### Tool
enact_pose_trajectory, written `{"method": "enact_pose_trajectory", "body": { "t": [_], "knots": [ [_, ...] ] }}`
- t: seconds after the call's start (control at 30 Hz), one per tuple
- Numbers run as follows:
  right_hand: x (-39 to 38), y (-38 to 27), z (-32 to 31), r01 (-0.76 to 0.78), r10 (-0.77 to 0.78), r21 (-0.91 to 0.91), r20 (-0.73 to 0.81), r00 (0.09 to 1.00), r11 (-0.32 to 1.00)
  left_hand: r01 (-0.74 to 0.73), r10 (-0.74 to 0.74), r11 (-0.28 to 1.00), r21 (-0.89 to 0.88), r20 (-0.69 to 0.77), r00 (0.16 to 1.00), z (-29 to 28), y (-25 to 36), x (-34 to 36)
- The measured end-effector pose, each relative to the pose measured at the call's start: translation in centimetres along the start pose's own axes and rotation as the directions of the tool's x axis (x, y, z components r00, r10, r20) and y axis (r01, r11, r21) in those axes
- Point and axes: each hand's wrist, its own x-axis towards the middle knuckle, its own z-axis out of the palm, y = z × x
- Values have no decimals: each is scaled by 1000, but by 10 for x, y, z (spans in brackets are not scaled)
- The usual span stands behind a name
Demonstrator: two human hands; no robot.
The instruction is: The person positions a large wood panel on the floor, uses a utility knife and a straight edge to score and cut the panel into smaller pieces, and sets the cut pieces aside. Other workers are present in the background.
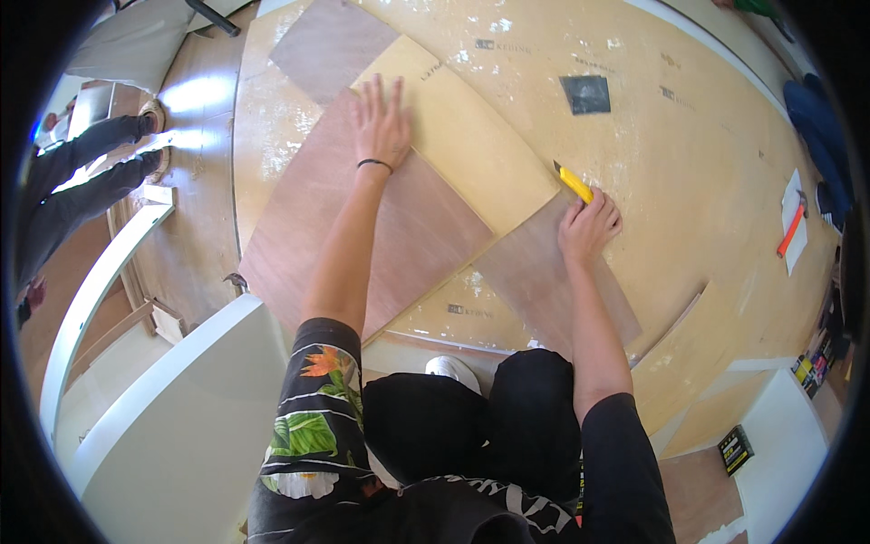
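Observation:
My left hand (382,131) lies flat with fingers spread near the upper edge of a reddish-brown thin wood sheet (390,227), slightly blurred. A pale yellow board strip (480,136) runs diagonally beside that sheet, from the upper left down to the right. My right hand (590,227) grips a yellow utility knife (575,184), its dark blade pointing up and left, close to the strip's right corner. Beneath the right forearm rests a brownish wood sheet (544,263), partly covered by the strip. Another brownish piece (333,50) shows at the upper left.
All this lies on a large stained tan board (689,199). A dark square (585,94) sits farther back. At right, an orange-handled hammer (793,227) rests on white paper. White curved panels (172,390) stand at left, where another person's legs (91,172) show. More legs (820,136) appear at right.

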Motion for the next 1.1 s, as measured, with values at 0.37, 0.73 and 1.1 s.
{"method": "enact_pose_trajectory", "body": {
  "t": [0.37,0.73,1.1],
  "knots": [
    [0,2,5,5,-5,14,9,1000,1000,-522,553,833,-183,287,782,-23,65,82],
    [-3,3,4,-5,5,49,-3,1000,999,274,-377,852,-445,-160,912,-38,-11,7],
    [-6,5,14,-8,13,74,-74,997,997,429,-428,890,-155,43,903,-1,-24,-62]
  ]
}}
